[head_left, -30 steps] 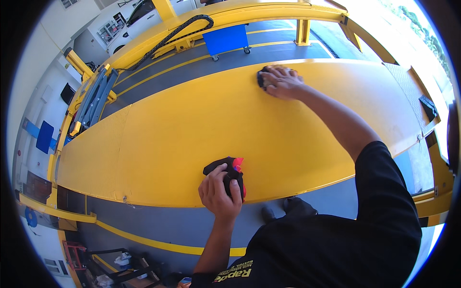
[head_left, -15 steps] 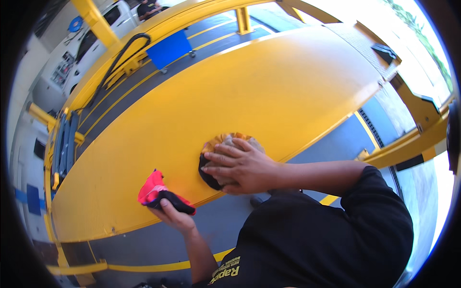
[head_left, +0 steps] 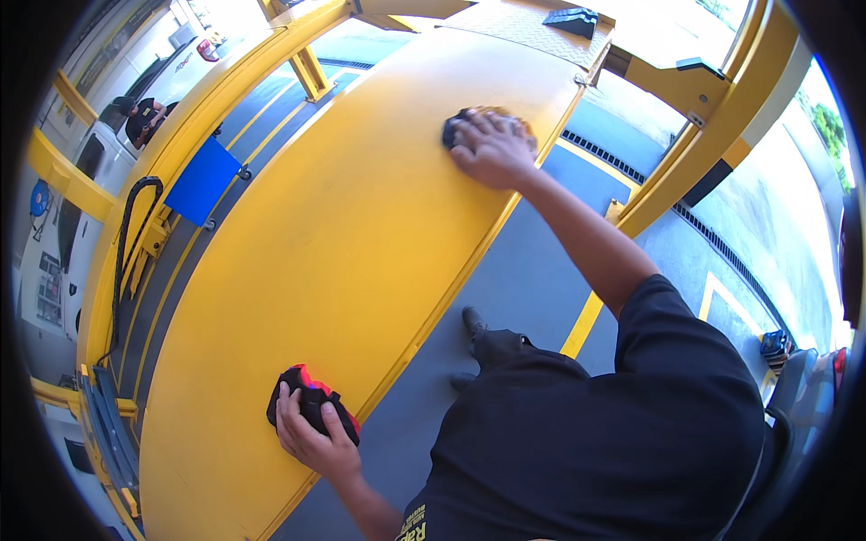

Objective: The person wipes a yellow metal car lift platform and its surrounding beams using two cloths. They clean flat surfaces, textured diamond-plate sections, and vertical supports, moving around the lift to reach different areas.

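Observation:
My right hand (head_left: 494,151) is pressed over a bunched rag (head_left: 526,126) on the long yellow platform (head_left: 334,243), toward its far end. That rag shows orange and black parts around my slightly blurred fingers. Closer to me, my left hand (head_left: 314,440) grips a black and bright pink-red cloth (head_left: 309,406). Its fingers curl over the cloth, which rests on the platform near the right-hand edge. The undersides of both cloths are hidden.
A blue panel on casters (head_left: 204,180) stands beyond the platform's left side. Yellow posts and beams (head_left: 704,171) frame the platform. A person in dark clothes (head_left: 144,119) is near a white vehicle (head_left: 92,162). A black wedge (head_left: 571,20) sits on the far ramp plate.
My right hand has slid its rag away from me toward the platform's far end. My left hand has lowered the black and pink-red cloth onto the platform. The view has turned right.

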The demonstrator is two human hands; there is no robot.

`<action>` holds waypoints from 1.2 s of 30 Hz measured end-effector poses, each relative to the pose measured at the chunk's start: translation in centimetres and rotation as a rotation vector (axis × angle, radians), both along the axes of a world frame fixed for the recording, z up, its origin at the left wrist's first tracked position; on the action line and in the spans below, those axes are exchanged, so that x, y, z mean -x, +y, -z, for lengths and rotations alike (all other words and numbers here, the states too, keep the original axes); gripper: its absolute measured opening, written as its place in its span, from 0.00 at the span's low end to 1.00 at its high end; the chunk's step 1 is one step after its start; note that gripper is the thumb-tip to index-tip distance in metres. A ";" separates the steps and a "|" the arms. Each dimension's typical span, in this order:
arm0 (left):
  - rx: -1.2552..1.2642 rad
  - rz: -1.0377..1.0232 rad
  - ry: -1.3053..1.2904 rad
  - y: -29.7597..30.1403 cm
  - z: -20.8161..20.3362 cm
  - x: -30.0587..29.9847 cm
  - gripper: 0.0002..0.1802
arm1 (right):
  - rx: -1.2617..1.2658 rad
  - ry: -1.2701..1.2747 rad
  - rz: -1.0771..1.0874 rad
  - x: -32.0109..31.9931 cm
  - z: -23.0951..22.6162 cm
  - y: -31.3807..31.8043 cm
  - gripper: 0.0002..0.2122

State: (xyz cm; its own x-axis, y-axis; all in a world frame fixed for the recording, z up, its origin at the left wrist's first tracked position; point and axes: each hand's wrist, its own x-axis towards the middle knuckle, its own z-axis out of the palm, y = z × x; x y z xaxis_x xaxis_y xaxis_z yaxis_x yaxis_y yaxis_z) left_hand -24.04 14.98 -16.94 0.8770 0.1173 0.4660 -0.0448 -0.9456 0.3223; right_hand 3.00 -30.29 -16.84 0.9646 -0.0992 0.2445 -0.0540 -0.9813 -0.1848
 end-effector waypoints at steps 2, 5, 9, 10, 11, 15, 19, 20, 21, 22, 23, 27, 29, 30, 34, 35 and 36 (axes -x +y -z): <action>-0.103 0.023 0.052 -1.1 -0.5 -0.7 0.29 | -0.049 0.013 -0.243 4.0 -1.0 7.3 0.33; -0.154 0.096 0.123 -2.3 -0.7 -2.1 0.33 | -0.117 -0.151 -0.602 11.3 -0.2 15.8 0.29; -0.199 0.120 0.133 -3.2 -0.6 -3.1 0.34 | -0.277 -0.268 -0.841 14.3 1.0 18.1 0.27; -0.203 0.115 0.130 -3.3 -0.4 -3.2 0.34 | -0.260 -0.271 -0.766 13.3 1.1 16.6 0.27; -0.202 0.107 0.132 -3.4 -0.2 -3.1 0.35 | -0.240 -0.265 -0.694 12.1 0.5 14.2 0.27; -0.252 0.072 0.185 -4.4 -0.8 -3.1 0.34 | -0.055 -0.137 -0.239 5.7 0.4 1.9 0.31; -0.252 0.092 0.215 -5.8 -1.4 -4.5 0.37 | 0.021 -0.056 0.019 -0.7 0.3 -9.5 0.29; -0.248 0.103 0.217 -6.1 -1.4 -4.7 0.37 | 0.069 -0.074 0.037 -2.6 0.6 -12.1 0.28; -0.246 0.114 0.215 -6.2 -1.4 -5.2 0.37 | 0.085 -0.058 0.064 -4.6 0.7 -14.2 0.28; -0.244 0.119 0.211 -6.3 -1.4 -5.5 0.36 | 0.083 -0.025 0.093 -6.1 0.0 -14.9 0.28; -0.243 0.115 0.216 -6.8 -1.4 -5.7 0.36 | 0.082 0.007 0.128 -7.2 -0.7 -14.9 0.28; -0.257 0.093 0.210 -8.7 -2.0 -7.0 0.34 | -0.057 -0.098 -0.010 -5.7 0.4 -10.2 0.28; -0.248 0.084 0.190 -9.9 -1.7 -8.0 0.33 | -0.098 -0.124 -0.215 -1.0 0.9 -6.0 0.28; -0.240 0.088 0.183 -10.4 -1.7 -8.4 0.32 | -0.131 -0.163 -0.259 0.7 1.3 -5.3 0.28; -0.202 0.062 0.190 -11.6 -1.4 -8.9 0.30 | -0.114 -0.152 -0.181 -1.0 0.9 -10.2 0.28; -0.180 0.056 0.193 -11.9 -1.5 -9.0 0.29 | -0.126 -0.145 -0.078 -2.7 1.0 -12.8 0.28; -0.177 0.056 0.187 -12.1 -1.5 -8.9 0.29 | -0.069 -0.114 0.008 -4.3 1.0 -15.4 0.27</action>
State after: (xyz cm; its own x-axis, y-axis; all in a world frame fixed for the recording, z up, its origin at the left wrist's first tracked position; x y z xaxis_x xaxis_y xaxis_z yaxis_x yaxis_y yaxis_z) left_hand -15.16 2.93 -15.40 0.9526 -0.0030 0.3043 -0.0543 -0.9856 0.1602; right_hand 7.33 -45.73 -17.87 0.9300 -0.1273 0.3448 -0.0368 -0.9657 -0.2572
